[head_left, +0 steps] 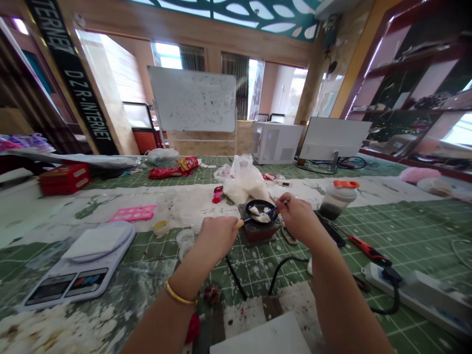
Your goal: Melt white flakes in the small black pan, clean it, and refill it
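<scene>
A small black frying pan [275,214] rests on or just over a little dark red hot plate [255,235]. White lumps [261,217] lie inside the pan. My left hand [221,233] is closed around the pan's light wooden handle [240,223]. Closed on a thin blue stirring tool [272,210], my right hand [295,216] holds its tip down in the pan; the tool's exact kind is unclear. Just behind the pan stands a clear plastic bag [243,179] of whitish material.
A kitchen scale [81,260] and a pink mold [133,213] lie to the left. On the right are a shaker bottle [337,199], a red-black utility knife [369,250] and a power strip [416,290]. Black cables [275,280] run across the near tabletop.
</scene>
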Demonstrator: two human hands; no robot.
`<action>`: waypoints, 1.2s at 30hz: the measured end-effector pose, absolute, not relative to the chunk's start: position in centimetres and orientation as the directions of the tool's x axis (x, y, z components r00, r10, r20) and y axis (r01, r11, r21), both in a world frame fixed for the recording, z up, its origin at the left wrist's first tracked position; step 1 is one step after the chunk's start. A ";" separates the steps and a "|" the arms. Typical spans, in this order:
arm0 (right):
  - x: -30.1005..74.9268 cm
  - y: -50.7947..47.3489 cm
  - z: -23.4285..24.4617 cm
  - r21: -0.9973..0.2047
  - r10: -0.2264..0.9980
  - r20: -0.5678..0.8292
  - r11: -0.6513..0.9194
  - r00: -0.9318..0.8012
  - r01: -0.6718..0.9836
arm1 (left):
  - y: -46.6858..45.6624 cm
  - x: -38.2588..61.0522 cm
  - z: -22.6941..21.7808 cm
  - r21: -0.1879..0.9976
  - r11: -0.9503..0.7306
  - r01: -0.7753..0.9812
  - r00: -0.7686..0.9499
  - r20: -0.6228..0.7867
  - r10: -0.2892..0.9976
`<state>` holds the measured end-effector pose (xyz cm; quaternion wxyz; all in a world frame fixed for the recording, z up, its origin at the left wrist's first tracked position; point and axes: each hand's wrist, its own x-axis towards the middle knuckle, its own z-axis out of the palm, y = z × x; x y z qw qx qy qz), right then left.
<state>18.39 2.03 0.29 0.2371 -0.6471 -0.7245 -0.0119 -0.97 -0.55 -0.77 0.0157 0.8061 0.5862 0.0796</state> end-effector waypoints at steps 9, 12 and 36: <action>18.3 1.8 0.4 -0.278 0.932 0.359 0.158 -0.050 0.947 | -0.5 -0.9 -0.8 0.098 -0.323 0.941 0.311 0.118 0.943; 18.2 1.7 0.4 -0.301 0.929 0.359 0.208 -0.091 0.931 | -0.6 -0.8 -0.8 0.090 -0.317 0.944 0.305 0.126 0.944; 18.5 2.5 0.0 -0.280 0.927 0.376 0.126 -0.013 0.952 | -0.7 -0.7 -0.7 0.076 -0.310 0.948 0.301 0.106 0.948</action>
